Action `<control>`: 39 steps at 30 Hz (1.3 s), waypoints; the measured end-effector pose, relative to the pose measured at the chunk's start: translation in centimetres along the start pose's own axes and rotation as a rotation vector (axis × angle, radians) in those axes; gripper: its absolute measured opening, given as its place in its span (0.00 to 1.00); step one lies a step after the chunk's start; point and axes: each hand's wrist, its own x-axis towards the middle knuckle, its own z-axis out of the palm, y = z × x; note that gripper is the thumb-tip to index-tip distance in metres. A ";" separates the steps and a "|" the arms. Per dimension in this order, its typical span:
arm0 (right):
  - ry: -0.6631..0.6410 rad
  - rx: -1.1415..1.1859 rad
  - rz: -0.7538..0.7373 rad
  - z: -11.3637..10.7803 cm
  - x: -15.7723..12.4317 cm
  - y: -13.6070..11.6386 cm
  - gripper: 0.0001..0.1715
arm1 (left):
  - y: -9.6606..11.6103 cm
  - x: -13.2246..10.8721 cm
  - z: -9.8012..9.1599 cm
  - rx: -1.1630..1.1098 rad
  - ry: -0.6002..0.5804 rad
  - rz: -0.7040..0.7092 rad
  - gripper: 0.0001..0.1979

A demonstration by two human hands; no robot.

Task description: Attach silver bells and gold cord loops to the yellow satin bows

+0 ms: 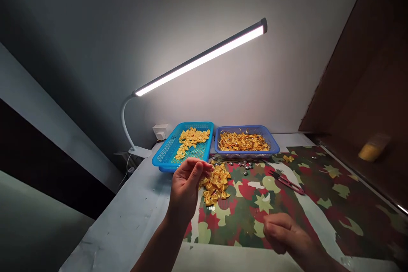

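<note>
My left hand [187,185] is raised beside a heap of yellow ribbon bows [218,183], thumb and fingers pinched together. Whatever may be between those fingertips is too small to make out. Lower and to the right, my right hand [283,230] hovers over the camouflage-patterned mat [245,216], its fingers curled closed. Its grip hides any thing inside. Small silvery bells or beads [245,165] lie on the mat behind the heap. A pair of thread snips [288,182] with reddish handles rests right of them.
At the back stand a light-blue basket [164,162] with yellow bows and a purple-blue basket [274,146] full of bows with golden ties. A lit bar lamp [204,57] reaches over the table from the left. One loose bow [288,158] lies toward the right. A brown panel [360,72] borders the right side.
</note>
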 end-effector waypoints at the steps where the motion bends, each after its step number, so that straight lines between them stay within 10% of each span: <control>1: 0.022 0.014 -0.009 0.0 -0.1 0.1 0.34 | 0.0 0.0 0.0 0.000 0.009 0.001 0.12; 16: -0.006 0.311 -0.038 0.1 -0.8 -0.9 0.31 | -0.4 -0.1 0.3 0.023 0.160 -0.050 0.19; 20: -0.014 0.003 -0.002 -0.5 -1.1 -1.8 0.26 | -0.5 -0.4 0.1 0.046 0.144 -0.039 0.18; 26: 0.365 -0.426 -0.242 -1.2 0.5 -5.4 0.17 | -0.2 -1.3 0.4 0.258 -0.016 0.092 0.12; 33: 0.030 -0.312 -0.411 2.8 4.0 -10.1 0.09 | 0.9 -2.0 1.7 0.477 -0.195 0.180 0.10; 39: 0.076 -0.123 -0.432 2.4 6.6 -11.3 0.09 | 0.9 -0.3 2.7 0.266 -0.210 0.042 0.16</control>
